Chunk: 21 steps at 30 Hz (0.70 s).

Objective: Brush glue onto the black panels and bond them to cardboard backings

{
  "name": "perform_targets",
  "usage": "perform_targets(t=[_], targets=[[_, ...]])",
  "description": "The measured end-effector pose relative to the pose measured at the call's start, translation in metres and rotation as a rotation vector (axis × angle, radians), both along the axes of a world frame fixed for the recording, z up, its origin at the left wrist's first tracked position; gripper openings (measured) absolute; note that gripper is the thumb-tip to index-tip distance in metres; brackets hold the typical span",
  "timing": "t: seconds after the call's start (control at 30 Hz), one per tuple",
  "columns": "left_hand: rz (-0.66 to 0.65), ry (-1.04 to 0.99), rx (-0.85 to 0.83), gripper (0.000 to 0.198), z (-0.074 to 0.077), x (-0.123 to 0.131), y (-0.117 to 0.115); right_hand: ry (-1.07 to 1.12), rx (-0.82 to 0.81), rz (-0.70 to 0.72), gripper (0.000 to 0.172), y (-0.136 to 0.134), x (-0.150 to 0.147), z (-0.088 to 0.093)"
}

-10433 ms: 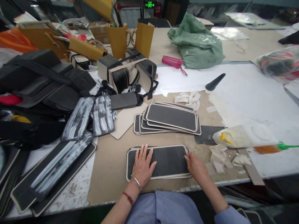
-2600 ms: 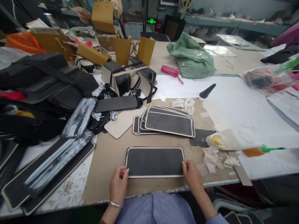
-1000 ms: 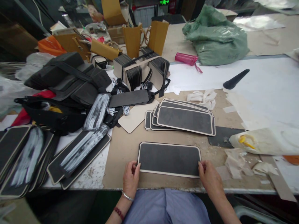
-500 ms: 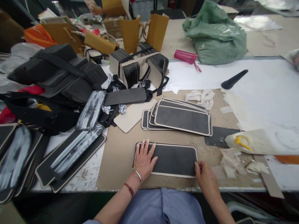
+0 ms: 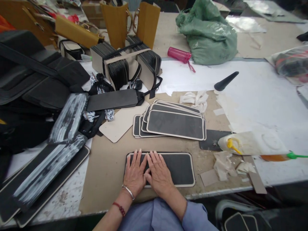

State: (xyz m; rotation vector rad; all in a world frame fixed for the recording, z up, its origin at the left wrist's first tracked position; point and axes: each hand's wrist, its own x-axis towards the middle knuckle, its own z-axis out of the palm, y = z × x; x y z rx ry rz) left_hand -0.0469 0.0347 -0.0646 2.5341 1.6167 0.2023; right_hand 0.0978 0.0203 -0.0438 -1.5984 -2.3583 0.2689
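A black rectangular panel with a cream border (image 5: 179,166) lies flat on brown cardboard (image 5: 108,173) near the table's front edge. My left hand (image 5: 134,174) rests flat on the panel's left end, fingers stretched out. My right hand (image 5: 159,175) lies flat beside it, touching it, on the panel's middle. Neither hand grips anything. Just beyond lies a fanned stack of like panels (image 5: 175,124).
Glue-streaked black panels (image 5: 48,166) lie at the left beside a heap of black bags (image 5: 36,83). A plastic-wrapped glue bottle with a green nozzle (image 5: 252,146) and paper scraps (image 5: 226,163) sit at the right. Tan bags (image 5: 130,22), a pink bottle (image 5: 179,55) and a green sack (image 5: 207,32) stand further back.
My right hand has left the panel's right edge and moved left onto its middle, next to the left hand. The left hand stays flat on the panel.
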Motion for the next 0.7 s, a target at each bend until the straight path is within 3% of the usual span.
perform_targets(t=[0.1,0.33,0.63,0.7], targets=[[0.002,0.013,0.004,0.053,0.001,0.001,0.0,-0.044,-0.022,0.024,0.062,0.003,0.02,-0.009],[0.002,0.027,-0.036,0.058,0.006,0.002,0.002,-0.151,-0.027,-0.222,0.062,-0.005,0.093,-0.017],[0.022,-0.087,-0.046,0.059,0.01,0.001,0.001,-0.052,0.032,-0.352,0.059,-0.005,0.102,-0.023],[0.102,-0.169,-0.025,0.06,0.008,-0.006,-0.003,-0.017,0.075,-0.435,0.055,-0.009,0.112,-0.024]])
